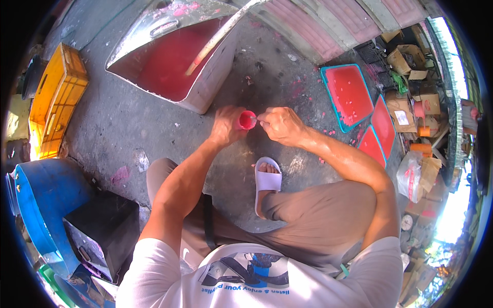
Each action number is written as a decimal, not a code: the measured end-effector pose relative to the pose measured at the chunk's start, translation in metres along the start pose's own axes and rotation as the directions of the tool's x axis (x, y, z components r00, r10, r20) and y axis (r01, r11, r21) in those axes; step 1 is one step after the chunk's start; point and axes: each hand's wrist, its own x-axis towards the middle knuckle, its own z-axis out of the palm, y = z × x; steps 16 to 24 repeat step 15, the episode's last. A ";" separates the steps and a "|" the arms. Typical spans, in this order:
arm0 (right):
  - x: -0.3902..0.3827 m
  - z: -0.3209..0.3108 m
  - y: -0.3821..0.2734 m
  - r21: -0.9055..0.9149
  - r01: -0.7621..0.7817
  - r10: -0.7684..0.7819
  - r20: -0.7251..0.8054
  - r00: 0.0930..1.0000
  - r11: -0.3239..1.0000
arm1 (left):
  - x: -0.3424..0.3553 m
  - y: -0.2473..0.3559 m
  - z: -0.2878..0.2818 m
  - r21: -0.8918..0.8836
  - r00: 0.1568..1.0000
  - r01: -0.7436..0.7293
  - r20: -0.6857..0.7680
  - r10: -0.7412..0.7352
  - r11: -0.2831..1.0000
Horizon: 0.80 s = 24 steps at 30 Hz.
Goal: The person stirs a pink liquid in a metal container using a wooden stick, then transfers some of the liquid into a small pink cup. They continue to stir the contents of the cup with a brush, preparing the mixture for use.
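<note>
My left hand [226,126] is wrapped round a small red cup [247,120], with its round mouth turned up toward me. Pinched in the fingers of my right hand [282,126] is a thin greyish tool [255,118], its end at the cup's inner edge. The kind of tool is too small to make out. Beyond both hands stands a metal tub [208,92] holding red stuff. A long pale stick [218,43] leans into this tub from above.
A yellow crate [56,97], a blue drum [49,200] and a black box [105,228] stand at left. To the right, several trays with blue rims hold red material [349,95], near cardboard boxes [401,110]. My foot wears a lilac slipper [268,180] on the concrete floor.
</note>
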 end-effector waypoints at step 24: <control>0.001 0.003 -0.003 -0.163 -0.027 0.041 0.083 0.996 0.986 | 0.002 -0.005 0.007 0.014 0.997 0.060 0.052 -0.060 0.998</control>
